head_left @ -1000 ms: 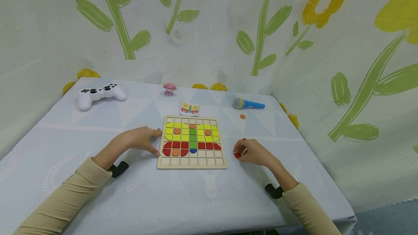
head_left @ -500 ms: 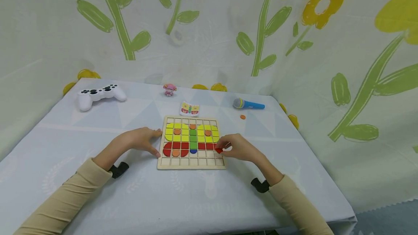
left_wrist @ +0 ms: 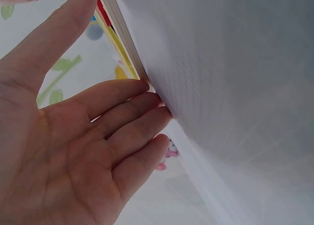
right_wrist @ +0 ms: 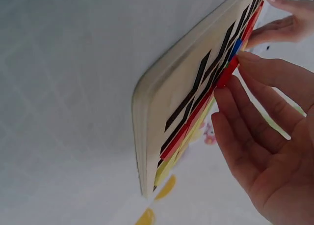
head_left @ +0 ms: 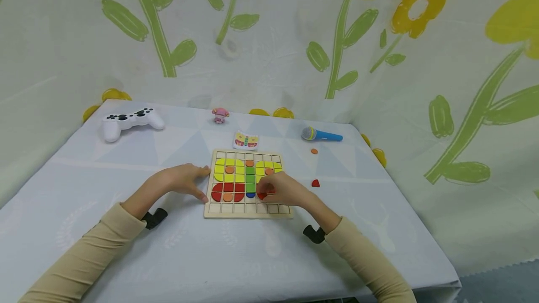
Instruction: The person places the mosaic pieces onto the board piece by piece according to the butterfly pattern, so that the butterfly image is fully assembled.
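Note:
A wooden grid board [head_left: 248,215] lies on the table, bearing yellow, red, green, orange and blue pieces in its cells. My left hand [head_left: 184,181] rests at the board's left edge; in the left wrist view its straight fingers [left_wrist: 130,104] touch that edge. Over the board's lower right part, my right hand [head_left: 286,189] pinches a small red quarter-round tile [right_wrist: 227,73] between thumb and fingers. That tile sits beside the blue piece [head_left: 250,195] below the green column. The right hand hides part of the red row and some yellow tiles.
A loose red tile [head_left: 316,183] and an orange disc [head_left: 314,151] lie right of the board. Behind it are a butterfly pattern card [head_left: 246,140], a pink figurine [head_left: 220,115], a blue toy microphone [head_left: 322,134] and a white game controller [head_left: 133,123].
My right hand has moved left from the table beside the board onto the grid, carrying a red tile. Another red tile stays behind on the table. The left hand has kept its place.

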Demonstrator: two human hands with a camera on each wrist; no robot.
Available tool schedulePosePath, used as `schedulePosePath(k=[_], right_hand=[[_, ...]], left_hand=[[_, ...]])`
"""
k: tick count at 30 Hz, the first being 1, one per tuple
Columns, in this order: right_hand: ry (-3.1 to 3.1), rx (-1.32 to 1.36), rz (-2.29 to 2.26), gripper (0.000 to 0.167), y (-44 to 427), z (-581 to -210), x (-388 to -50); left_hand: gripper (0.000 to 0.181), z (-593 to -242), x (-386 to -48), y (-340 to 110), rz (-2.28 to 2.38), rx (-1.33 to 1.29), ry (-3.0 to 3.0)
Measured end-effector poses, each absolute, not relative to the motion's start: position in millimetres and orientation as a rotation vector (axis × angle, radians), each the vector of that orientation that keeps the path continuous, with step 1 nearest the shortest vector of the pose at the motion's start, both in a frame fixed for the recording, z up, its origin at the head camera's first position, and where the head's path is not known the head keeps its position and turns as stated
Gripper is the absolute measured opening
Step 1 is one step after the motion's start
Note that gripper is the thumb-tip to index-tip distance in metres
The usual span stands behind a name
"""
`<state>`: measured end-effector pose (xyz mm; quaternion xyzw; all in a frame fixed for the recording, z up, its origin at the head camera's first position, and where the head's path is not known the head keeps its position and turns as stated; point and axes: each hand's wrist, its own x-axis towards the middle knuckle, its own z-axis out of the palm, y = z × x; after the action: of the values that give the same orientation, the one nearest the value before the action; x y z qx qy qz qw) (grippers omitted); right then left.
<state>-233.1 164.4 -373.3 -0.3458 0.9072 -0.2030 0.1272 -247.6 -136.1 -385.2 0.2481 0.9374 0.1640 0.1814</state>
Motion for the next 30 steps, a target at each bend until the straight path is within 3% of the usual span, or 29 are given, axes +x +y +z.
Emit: schedulePosePath(k=[23, 30], right_hand=[[2.711, -0.914, -0.599, 0.007, 163, -377, -232], [2.801, -0.871, -0.595, 0.013, 184, -368, -239]], left_hand=[[0.094, -383, -246, -135, 0.457, 0.698, 2.645], [0.093, -381, -245, -135, 0.451, 0.701, 2.631]])
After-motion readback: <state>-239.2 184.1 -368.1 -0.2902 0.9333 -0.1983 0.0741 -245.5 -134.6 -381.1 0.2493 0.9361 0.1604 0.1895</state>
